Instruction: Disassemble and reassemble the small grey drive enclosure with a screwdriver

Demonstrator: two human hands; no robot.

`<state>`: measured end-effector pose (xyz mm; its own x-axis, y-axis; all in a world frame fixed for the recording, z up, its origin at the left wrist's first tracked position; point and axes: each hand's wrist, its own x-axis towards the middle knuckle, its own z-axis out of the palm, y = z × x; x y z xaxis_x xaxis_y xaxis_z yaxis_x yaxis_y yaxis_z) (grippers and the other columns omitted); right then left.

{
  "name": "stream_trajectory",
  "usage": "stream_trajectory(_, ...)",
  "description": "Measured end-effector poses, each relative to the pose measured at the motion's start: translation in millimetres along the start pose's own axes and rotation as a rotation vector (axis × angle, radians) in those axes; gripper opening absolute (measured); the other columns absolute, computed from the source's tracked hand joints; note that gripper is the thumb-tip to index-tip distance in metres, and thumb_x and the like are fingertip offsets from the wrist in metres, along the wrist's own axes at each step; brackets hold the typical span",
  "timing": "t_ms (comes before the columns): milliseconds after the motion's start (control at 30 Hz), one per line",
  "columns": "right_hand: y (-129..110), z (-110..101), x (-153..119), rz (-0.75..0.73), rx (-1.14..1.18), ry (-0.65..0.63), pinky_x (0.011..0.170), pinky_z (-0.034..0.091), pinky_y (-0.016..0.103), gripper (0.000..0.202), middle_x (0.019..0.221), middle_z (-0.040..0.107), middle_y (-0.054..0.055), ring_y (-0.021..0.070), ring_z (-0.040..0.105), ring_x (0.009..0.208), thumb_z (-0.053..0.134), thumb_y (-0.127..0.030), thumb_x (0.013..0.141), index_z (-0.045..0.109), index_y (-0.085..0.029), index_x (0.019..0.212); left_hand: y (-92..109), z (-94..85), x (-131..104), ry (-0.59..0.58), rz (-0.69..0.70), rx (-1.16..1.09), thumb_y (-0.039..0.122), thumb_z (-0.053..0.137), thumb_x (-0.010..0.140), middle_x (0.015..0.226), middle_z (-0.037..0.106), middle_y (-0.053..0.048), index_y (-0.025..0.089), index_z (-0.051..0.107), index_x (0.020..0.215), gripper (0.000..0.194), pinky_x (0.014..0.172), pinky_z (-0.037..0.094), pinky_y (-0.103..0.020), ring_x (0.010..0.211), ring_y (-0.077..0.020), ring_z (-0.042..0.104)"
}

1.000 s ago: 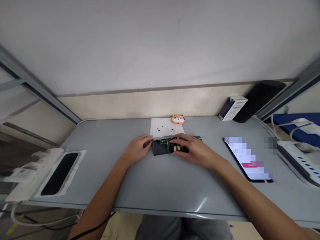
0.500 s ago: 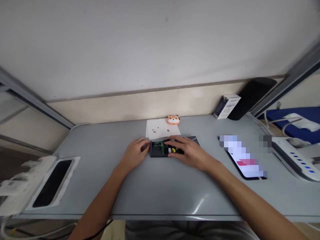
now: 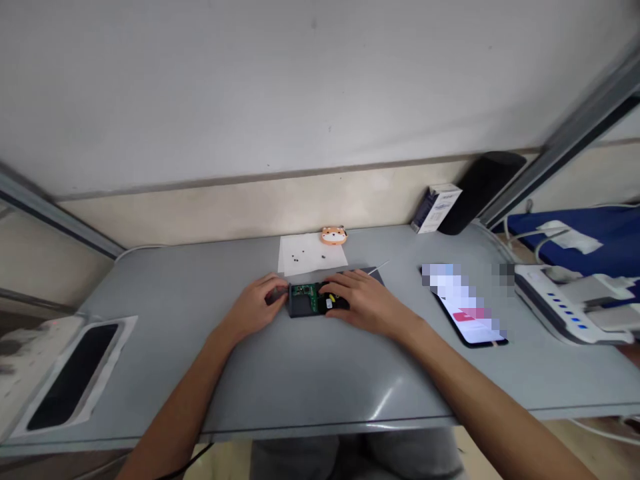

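Observation:
A dark case with a green circuit board and black parts lies on the grey table. My left hand is at its left end, fingers closed round a small dark object that touches the case edge. My right hand rests over the right part of the case, fingers spread on the black parts, hiding some of them. A thin light tool sticks out behind the right hand. Just behind the case, white paper bears several tiny dark pieces.
An orange animal-faced case sits at the paper's back edge. To the right are a lit phone, a power strip, a small box and a black cylinder. A dark phone lies at the left.
The whole view has shifted, so things on the table appear further left. My right hand lies slightly differently over the black parts; my left hand stays at the case's left end.

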<state>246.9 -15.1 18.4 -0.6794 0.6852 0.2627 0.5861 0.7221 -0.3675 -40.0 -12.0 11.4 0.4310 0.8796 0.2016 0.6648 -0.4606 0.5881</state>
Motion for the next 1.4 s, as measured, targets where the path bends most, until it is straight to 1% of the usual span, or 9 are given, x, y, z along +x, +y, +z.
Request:
stream_trajectory(167,-4.0,-5.4,-2.4,-0.044,-0.053,0.024,0.098,0.055,0.049,0.035,0.139,0.068,0.013,0.0304,0.069,0.120,0.078,-0.028,0.090,0.071,-0.024,0.124,2.1,4.9,0.2,0.031,0.009,0.045,0.024,0.054,0.097,0.085,0.068,-0.001,0.022,0.068,0.095,0.014,0.071,0.051,-0.030,0.072,-0.0166,0.062)
stream_trajectory(267,-6.3,-12.2,-4.1,-0.094,-0.031,0.164,0.092,0.055,0.043,0.026,0.128,0.072,0.012,0.0266,0.070,0.111,0.073,-0.027,0.095,0.070,-0.024,0.121,3.4,6.4,-2.3,0.056,0.009,0.090,0.018,0.052,0.094,0.088,0.069,-0.002,0.023,0.066,0.097,0.015,0.074,0.053,-0.031,0.076,-0.0174,0.064)
stream_trajectory(367,-8.2,-20.7,-6.5,-0.141,0.074,0.444,0.074,0.051,0.034,0.007,0.089,0.072,0.004,0.0179,0.066,0.077,0.061,-0.024,0.102,0.068,-0.023,0.103,9.0,3.4,-5.3,0.140,0.023,0.143,0.012,0.051,0.088,0.098,0.070,-0.004,0.023,0.063,0.104,0.023,0.080,0.055,-0.034,0.084,-0.0191,0.067)
stream_trajectory(467,-10.4,-29.1,-6.4,-0.139,0.238,0.812,0.067,0.046,0.033,0.021,0.075,0.065,0.001,0.0168,0.059,0.068,0.052,-0.032,0.106,0.062,-0.024,0.089,22.7,-0.3,-2.4,0.199,0.125,0.169,0.017,0.052,0.091,0.113,0.069,-0.008,0.021,0.061,0.115,0.026,0.093,0.055,-0.039,0.102,-0.0234,0.068)
stream_trajectory(600,-13.6,-36.9,7.3,0.171,0.359,1.102,0.057,0.037,0.032,0.050,0.064,0.052,0.000,0.0158,0.048,0.059,0.035,-0.052,0.109,0.054,-0.024,0.071,43.2,5.7,14.3,-0.009,0.265,0.195,0.030,0.062,0.094,0.130,0.067,-0.012,0.021,0.061,0.130,0.036,0.104,0.051,-0.045,0.118,-0.0290,0.064)
stream_trajectory(700,-11.2,-34.4,22.2,0.426,0.419,1.119,0.055,0.034,0.030,0.054,0.061,0.045,-0.003,0.0144,0.043,0.056,0.034,-0.061,0.106,0.053,-0.024,0.071,49.8,17.3,25.8,-0.085,0.258,0.234,0.035,0.072,0.089,0.131,0.068,-0.012,0.022,0.061,0.131,0.046,0.106,0.050,-0.050,0.121,-0.0329,0.062)
stream_trajectory(933,6.7,-5.6,25.4,0.625,0.491,0.937,0.061,0.041,0.030,0.049,0.070,0.059,-0.001,0.0158,0.052,0.063,0.044,-0.068,0.100,0.060,-0.023,0.090,42.9,31.0,20.7,-0.083,0.212,0.185,0.029,0.076,0.085,0.125,0.072,-0.008,0.026,0.062,0.130,0.047,0.102,0.050,-0.048,0.115,-0.0311,0.065)
stream_trajectory(1133,12.4,2.5,25.6,0.652,0.485,0.873,0.066,0.044,0.032,0.051,0.078,0.068,0.003,0.0194,0.059,0.070,0.045,-0.069,0.097,0.063,-0.022,0.097,37.7,31.9,19.2,-0.093,0.180,0.153,0.027,0.078,0.084,0.125,0.072,-0.007,0.026,0.061,0.128,0.047,0.104,0.050,-0.048,0.116,-0.0305,0.065)
stream_trajectory(1400,8.3,3.4,27.0,0.606,0.461,0.843,0.067,0.045,0.032,0.048,0.080,0.071,0.004,0.0181,0.055,0.065,0.045,-0.066,0.098,0.064,-0.022,0.097,39.1,31.6,19.2,-0.104,0.170,0.146,0.029,0.077,0.085,0.126,0.071,-0.007,0.026,0.062,0.126,0.044,0.105,0.050,-0.048,0.117,-0.0296,0.065)
